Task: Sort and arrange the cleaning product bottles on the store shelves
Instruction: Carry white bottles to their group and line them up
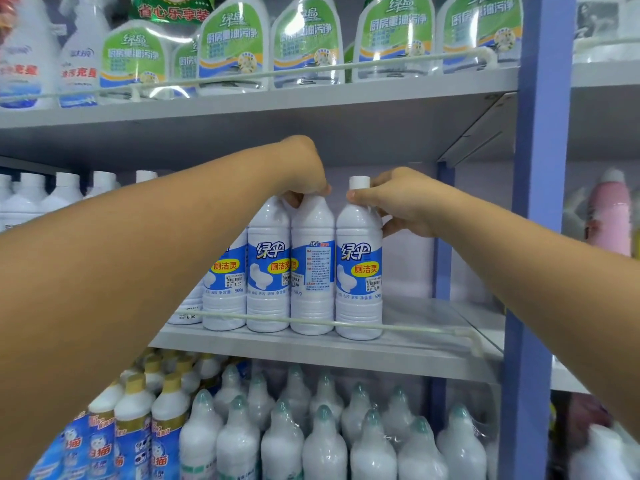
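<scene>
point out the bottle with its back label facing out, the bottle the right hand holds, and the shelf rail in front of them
back-label bottle point(312, 268), head view, on its text label
right-hand bottle point(358, 268), head view, on its front label
shelf rail point(415, 328), head view, on the bare bar

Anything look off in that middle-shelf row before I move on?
Yes. The bottle under the left hand faces backward, its fine-print panel forward, while its neighbours show the front logo. The right hand grips the end bottle by the neck. Nothing looks spilled.
</scene>
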